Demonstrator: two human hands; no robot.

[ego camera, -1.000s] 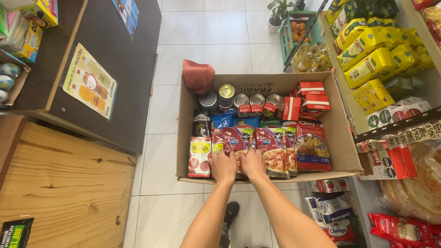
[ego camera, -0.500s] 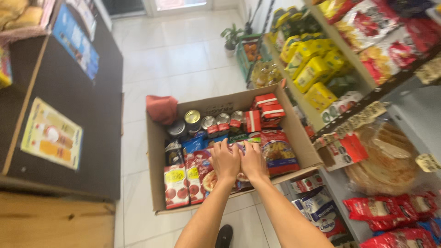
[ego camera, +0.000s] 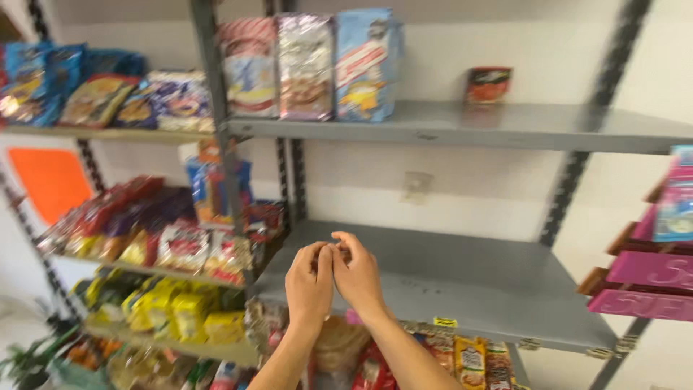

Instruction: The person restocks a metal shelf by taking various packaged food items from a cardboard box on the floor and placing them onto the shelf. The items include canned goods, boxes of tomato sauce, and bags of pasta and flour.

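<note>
My left hand (ego camera: 309, 283) and my right hand (ego camera: 359, 273) are raised side by side in front of a grey metal shelf (ego camera: 476, 289). Their curled fingertips touch each other at the middle. I see nothing held between them, though the picture is blurred. The shelf board behind the hands is bare. On the shelf above stand three tall bags (ego camera: 307, 65), with a small red packet (ego camera: 489, 84) further to the right.
Left of the hands, shelves hold many snack packets (ego camera: 166, 238) and yellow bags (ego camera: 173, 310). More packets (ego camera: 469, 361) sit below the grey shelf. A pink display rack (ego camera: 646, 278) juts in at the right. An orange sign (ego camera: 50, 180) hangs at far left.
The view has swung up from the cardboard box on the floor to the shelves. My hands left the packets in the box and rose together in front of the grey shelf.
</note>
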